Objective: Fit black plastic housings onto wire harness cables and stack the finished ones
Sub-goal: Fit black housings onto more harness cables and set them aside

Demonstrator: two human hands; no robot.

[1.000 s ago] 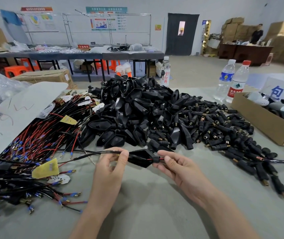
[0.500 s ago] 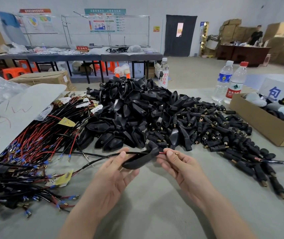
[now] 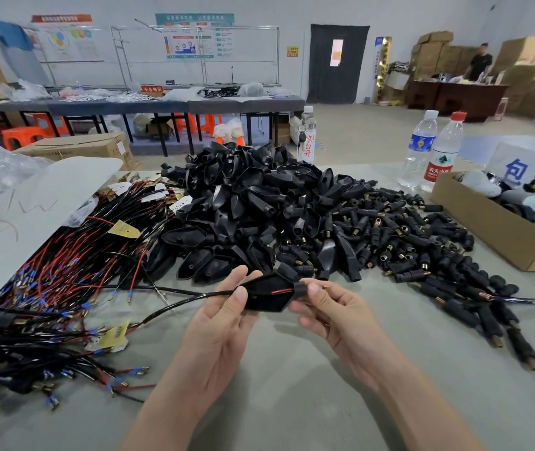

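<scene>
Fingers [image 3: 238, 299] of left hand [image 3: 220, 323] and right hand [image 3: 334, 315] pinch black housing [image 3: 266, 299] between them over grey table [image 3: 292, 395], housing pile [image 3: 259, 209] just beyond, warehouse room behind; housing diamond-shaped, red wire [image 3: 280, 291] seemingly threaded inside.

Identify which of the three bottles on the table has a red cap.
The rightmost bottle, nearest the cardboard box: red cap, red label. Its neighbour has a white cap and blue label; the third bottle, behind the housing pile, has a pale cap.
</scene>
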